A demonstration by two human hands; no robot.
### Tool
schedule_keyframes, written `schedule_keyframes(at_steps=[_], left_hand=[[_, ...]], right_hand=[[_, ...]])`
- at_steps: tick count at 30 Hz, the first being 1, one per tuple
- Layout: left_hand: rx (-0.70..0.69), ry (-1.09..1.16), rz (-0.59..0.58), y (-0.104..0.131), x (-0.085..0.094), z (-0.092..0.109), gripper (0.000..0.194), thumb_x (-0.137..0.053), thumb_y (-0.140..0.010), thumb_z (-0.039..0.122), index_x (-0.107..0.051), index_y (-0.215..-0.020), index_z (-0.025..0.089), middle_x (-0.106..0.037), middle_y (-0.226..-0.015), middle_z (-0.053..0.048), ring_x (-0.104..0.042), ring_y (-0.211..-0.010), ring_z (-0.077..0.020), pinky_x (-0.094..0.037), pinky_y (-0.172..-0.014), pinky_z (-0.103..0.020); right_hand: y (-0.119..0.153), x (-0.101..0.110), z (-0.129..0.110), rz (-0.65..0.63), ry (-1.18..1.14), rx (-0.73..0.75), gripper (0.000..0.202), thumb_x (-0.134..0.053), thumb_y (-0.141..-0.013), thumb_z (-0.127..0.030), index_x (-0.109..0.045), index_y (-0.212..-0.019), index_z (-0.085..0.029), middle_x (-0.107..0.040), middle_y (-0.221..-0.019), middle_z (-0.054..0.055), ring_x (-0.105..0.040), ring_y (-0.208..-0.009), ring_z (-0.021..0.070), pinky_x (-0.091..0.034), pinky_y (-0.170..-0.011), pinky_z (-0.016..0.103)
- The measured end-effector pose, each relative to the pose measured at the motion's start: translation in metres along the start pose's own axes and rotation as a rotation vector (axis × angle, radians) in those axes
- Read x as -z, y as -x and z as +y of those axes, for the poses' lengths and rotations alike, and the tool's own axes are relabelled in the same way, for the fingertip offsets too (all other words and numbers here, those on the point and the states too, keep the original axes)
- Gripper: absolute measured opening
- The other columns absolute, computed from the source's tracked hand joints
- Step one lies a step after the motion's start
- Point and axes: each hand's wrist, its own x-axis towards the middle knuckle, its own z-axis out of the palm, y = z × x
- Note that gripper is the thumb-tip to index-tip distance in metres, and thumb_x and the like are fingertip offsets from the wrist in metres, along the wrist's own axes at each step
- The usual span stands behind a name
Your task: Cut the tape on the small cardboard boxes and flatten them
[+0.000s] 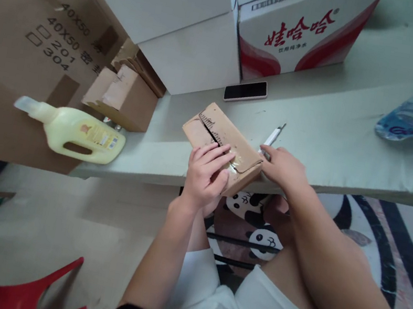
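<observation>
"On this pale green tabletop (314,131), where's the cardboard box (242,150)?"

"At the near edge, tilted away from square. My left hand (205,175) lays its fingers across the top; whether they clamp it, I can't tell."

"And your right hand (286,168)?"

"Fingers touching the cutter (272,138) beside the box, closure unclear. The phone (245,91) lies beyond."
</observation>
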Motion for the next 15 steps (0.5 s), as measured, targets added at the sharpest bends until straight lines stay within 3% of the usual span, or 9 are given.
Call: schedule_keyframes(at_steps=[5,10,12,15], left_hand=[[0.002,0.020,0.030,-0.001,-0.002,0.002,0.035,-0.049,-0.091,0.035,-0.072,-0.115,0.024,-0.071,-0.127,-0.005,-0.056,-0.125,-0.0271,-0.036,-0.107,-0.049],[0.025,0.067,0.047,-0.002,-0.002,0.005,0.030,-0.052,-0.087,0.031,-0.066,-0.112,0.022,-0.071,-0.127,-0.007,-0.056,-0.124,-0.0271,-0.035,-0.108,-0.049],[0.034,0.092,0.061,-0.002,-0.002,0.005,0.026,-0.054,-0.086,0.030,-0.062,-0.110,0.023,-0.070,-0.126,-0.008,-0.057,-0.122,-0.0271,-0.036,-0.108,-0.049],[0.043,0.122,0.091,-0.001,-0.005,0.004,0.028,-0.055,-0.086,0.030,-0.056,-0.113,0.023,-0.066,-0.131,-0.011,-0.056,-0.123,-0.0276,-0.037,-0.108,-0.050]], right_hand=[[-0.003,0.001,-0.003,0.026,0.082,-0.060,0.038,-0.051,-0.087,-0.049,-0.070,-0.105,-0.021,-0.070,-0.092,0.015,-0.063,-0.074,0.0275,-0.052,-0.066,0.047],[-0.006,0.006,-0.005,-0.044,0.078,-0.094,0.053,-0.057,-0.080,-0.032,-0.061,-0.133,-0.026,-0.070,-0.114,0.018,-0.067,-0.089,0.0351,-0.052,-0.074,0.054],[-0.006,0.009,-0.005,-0.012,-0.032,-0.119,0.047,-0.052,-0.081,-0.028,-0.067,-0.125,-0.024,-0.072,-0.108,0.016,-0.067,-0.093,0.0356,-0.051,-0.077,0.054],[0.002,0.021,-0.009,0.119,-0.498,-0.017,0.041,-0.041,-0.084,-0.028,-0.071,-0.111,-0.021,-0.073,-0.092,0.010,-0.068,-0.090,0.0283,-0.053,-0.076,0.045]])
